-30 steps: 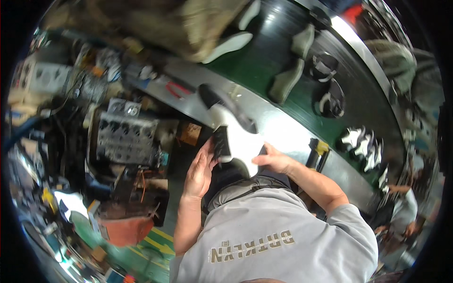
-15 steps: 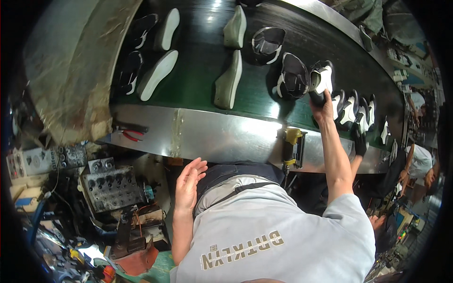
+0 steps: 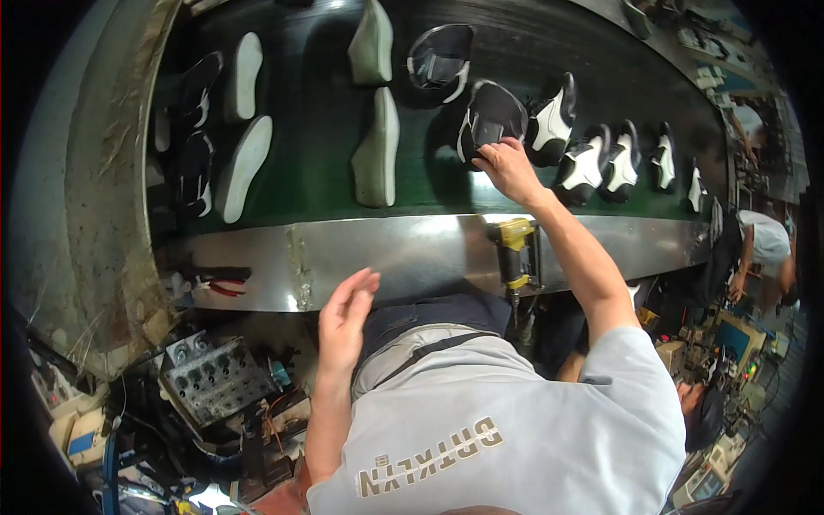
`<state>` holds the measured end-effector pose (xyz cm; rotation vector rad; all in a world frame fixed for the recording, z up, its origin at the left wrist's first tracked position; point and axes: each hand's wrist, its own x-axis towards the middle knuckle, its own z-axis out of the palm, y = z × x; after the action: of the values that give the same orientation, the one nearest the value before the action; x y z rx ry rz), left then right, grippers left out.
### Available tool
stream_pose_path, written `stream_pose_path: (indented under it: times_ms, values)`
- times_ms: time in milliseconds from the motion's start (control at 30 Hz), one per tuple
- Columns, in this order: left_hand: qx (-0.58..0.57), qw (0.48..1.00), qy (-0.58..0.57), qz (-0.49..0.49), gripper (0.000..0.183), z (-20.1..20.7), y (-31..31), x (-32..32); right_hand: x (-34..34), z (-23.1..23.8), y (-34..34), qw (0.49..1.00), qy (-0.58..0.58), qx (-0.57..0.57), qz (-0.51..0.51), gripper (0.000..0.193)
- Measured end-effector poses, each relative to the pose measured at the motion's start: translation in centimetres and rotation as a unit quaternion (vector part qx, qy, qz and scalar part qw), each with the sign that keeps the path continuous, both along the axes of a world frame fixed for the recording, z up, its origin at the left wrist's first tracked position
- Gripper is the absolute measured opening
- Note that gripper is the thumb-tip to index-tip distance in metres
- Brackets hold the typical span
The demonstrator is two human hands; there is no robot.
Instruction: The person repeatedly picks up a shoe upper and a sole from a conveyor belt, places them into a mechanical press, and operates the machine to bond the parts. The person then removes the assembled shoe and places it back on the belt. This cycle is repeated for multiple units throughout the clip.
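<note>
My right hand [image 3: 508, 167] reaches over the dark green belt [image 3: 309, 184]. Its thumb and fingers close on the near edge of a black and white shoe upper [image 3: 493, 116], which lies with its opening facing up. Just right of it rests a black and white shoe [image 3: 554, 120], apart from the hand. Beyond the gripped upper is a similar shoe upper [image 3: 438, 64]. Near my waist, my left hand [image 3: 345, 316] hangs in the air with fingers stretched out, holding nothing. Two grey-green shoe lasts [image 3: 376, 159] with pale bottoms lie on their sides left of the uppers.
Several black and white shoes [image 3: 622, 163] line the belt's right side. White soles [image 3: 245, 170] and dark uppers [image 3: 197, 172] lie at left. On the metal ledge [image 3: 386, 257] are red-handled pliers [image 3: 225, 286]; a yellow air tool [image 3: 517, 249] hangs at its edge. Another person [image 3: 764, 249] is far right.
My right hand has let go of the black and white shoe, now on the belt, and moved left onto the neighbouring upper. The view has shifted; my left hand remains raised near my waist.
</note>
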<state>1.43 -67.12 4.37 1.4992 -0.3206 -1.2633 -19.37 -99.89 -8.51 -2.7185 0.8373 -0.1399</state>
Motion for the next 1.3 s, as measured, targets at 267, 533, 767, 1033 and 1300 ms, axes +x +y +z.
stream_pose_path:
  times_ms: [267,533,767,1033,1300]
  values:
    - [-0.101,0.972,-0.189,-0.092,0.050,0.8,-4.4,0.5,11.6,15.1,11.4,0.913,-0.078,0.306,0.257,0.018]
    - [-0.030,0.988,0.109,0.108,0.028,2.7,6.6,4.4,22.0,-2.4,1.7,0.938,-0.237,0.167,-0.192,0.045]
    - [0.126,0.980,-0.152,0.036,0.024,2.8,10.1,5.7,24.1,-9.0,-1.8,0.891,0.031,0.340,-0.299,0.079]
    - [-0.092,0.967,-0.021,0.236,0.026,0.2,10.7,5.4,19.6,7.0,7.5,0.914,-0.191,0.339,-0.116,0.062]
    - [-0.148,0.850,0.347,0.367,0.021,-4.3,8.7,3.3,13.5,7.8,11.0,0.557,-0.380,0.684,-0.279,0.036]
